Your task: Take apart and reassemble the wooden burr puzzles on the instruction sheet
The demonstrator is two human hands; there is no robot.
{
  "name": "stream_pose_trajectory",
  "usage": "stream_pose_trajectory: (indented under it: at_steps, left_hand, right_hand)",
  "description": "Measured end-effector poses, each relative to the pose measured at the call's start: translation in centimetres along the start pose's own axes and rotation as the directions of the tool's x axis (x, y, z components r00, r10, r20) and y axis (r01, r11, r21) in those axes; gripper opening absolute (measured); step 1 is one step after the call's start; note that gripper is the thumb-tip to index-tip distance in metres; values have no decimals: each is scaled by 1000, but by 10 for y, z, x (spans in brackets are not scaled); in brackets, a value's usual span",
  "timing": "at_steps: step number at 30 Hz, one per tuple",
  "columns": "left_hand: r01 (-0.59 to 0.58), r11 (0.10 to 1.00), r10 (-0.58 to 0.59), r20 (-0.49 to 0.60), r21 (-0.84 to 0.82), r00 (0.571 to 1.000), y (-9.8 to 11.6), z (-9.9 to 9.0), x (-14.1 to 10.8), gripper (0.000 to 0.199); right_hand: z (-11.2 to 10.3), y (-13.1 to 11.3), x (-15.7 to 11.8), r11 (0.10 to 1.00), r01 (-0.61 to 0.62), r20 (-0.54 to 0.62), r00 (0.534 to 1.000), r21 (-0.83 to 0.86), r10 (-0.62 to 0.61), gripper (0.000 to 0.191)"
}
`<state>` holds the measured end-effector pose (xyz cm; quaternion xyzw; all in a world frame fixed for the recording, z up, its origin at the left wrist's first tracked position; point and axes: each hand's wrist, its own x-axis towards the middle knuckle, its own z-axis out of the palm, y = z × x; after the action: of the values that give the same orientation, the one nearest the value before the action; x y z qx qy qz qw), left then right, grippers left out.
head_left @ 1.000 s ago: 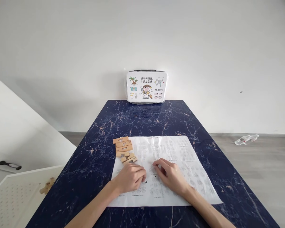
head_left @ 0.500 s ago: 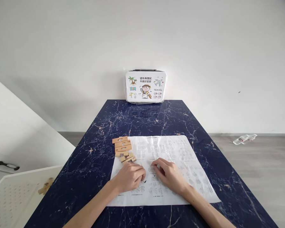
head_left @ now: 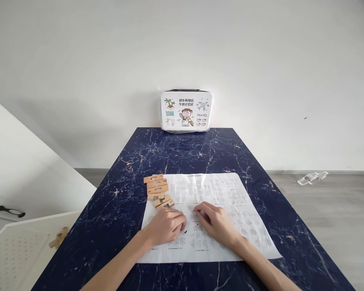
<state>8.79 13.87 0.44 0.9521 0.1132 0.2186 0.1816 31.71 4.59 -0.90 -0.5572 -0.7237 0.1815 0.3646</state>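
A white printed sheet lies on the dark blue marbled table, showing small diagrams. My left hand rests on its left part with the fingers curled, and whatever lies under them is hidden. Just beyond those fingers are several wooden pieces, some slotted and numbered, overlapping the sheet's upper left corner. My right hand rests on the middle of the sheet, its fingers bent and thumb and fingertips near each other. Whether anything small is between them cannot be made out. Small dark marks show on the paper between the hands.
At the table's far edge a white cartoon case stands against the wall. A white perforated basket with wooden pieces is low at the left. Clear plastic lies on the floor at right.
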Motion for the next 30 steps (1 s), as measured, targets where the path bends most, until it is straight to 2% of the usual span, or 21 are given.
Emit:
stream_pose_trajectory:
  at_steps: [30]
  left_hand:
    - [-1, 1000, 1, 2, 10, 1000, 3, -2, 1, 35]
  right_hand:
    - [-1, 1, -1, 1000, 3, 11, 1000, 2, -3, 18]
